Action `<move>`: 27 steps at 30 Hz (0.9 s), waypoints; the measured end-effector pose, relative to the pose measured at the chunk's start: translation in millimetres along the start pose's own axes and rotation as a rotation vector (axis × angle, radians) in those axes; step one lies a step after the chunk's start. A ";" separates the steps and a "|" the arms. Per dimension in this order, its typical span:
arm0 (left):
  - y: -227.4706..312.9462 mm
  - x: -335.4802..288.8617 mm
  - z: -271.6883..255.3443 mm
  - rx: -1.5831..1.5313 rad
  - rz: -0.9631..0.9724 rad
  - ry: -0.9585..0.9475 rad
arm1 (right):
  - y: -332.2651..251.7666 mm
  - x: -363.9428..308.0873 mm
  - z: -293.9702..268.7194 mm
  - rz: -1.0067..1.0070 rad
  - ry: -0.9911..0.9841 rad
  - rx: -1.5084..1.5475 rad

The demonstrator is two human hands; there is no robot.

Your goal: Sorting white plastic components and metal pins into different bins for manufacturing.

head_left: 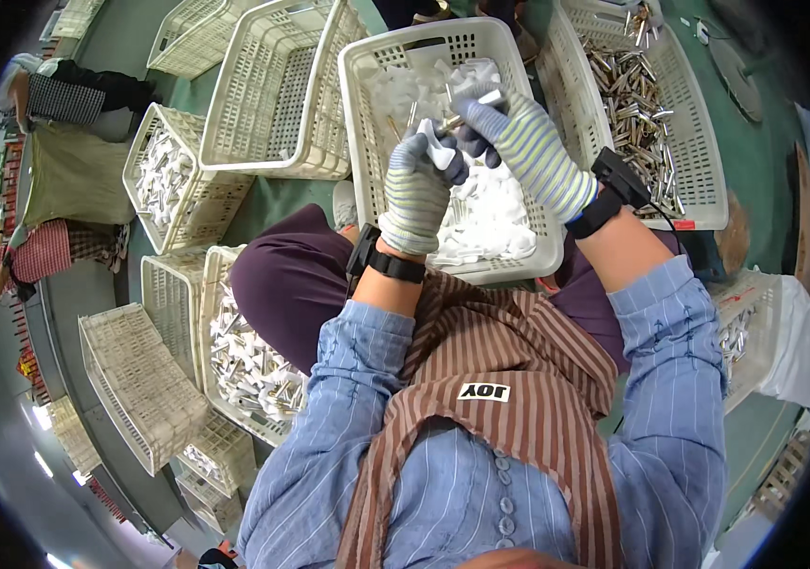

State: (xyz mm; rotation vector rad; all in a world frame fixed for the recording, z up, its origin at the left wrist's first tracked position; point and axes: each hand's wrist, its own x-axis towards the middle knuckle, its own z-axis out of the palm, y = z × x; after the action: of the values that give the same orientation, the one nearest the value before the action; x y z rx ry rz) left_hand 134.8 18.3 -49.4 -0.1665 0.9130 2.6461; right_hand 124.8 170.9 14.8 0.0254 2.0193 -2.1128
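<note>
My left hand (416,190), in a striped knit glove with grey fingertips, pinches a small white plastic piece (437,150) with a flared end. Close beside it, my right hand (533,142), gloved the same way, is closed on a slim metal tube (449,124); a pale tip shows between its fingers. Both hands are held over a white crate (359,142) between my knees. Inside lie many loose white plastic pieces (485,218), some in clear bags, and a few metal tubes stick up near my fingers. Whether the tube touches the white piece I cannot tell.
To the right stands a long crate (701,142) heaped with metal tubes (634,114). On the left are a crate (319,85) with open mesh sides, a crate of white pieces (163,175), and another of white-and-metal pieces (248,356). Other people (45,242) are at the far left.
</note>
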 end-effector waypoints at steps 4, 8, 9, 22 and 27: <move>8.2 -5.6 4.9 0.000 0.064 0.072 | -3.1 -10.0 11.2 -0.032 -0.092 -0.051; 5.8 -9.0 21.2 0.092 0.150 0.259 | 2.1 -14.6 16.4 -0.116 -0.124 -0.140; 3.1 -7.9 18.3 0.111 0.226 0.339 | 7.4 -14.0 17.7 -0.224 -0.097 -0.279; -4.4 -12.9 -11.0 0.436 0.423 0.346 | 21.5 -33.4 35.9 -0.680 -0.003 -0.932; -3.7 -21.3 -11.1 0.392 0.261 0.387 | 37.1 -24.9 34.7 -0.239 -0.077 -0.504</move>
State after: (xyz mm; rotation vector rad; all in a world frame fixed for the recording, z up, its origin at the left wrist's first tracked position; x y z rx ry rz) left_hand 156.1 8.4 -55.7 -0.5043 1.6606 2.6412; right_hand 160.2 139.0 -15.8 -0.3878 2.5457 -1.6243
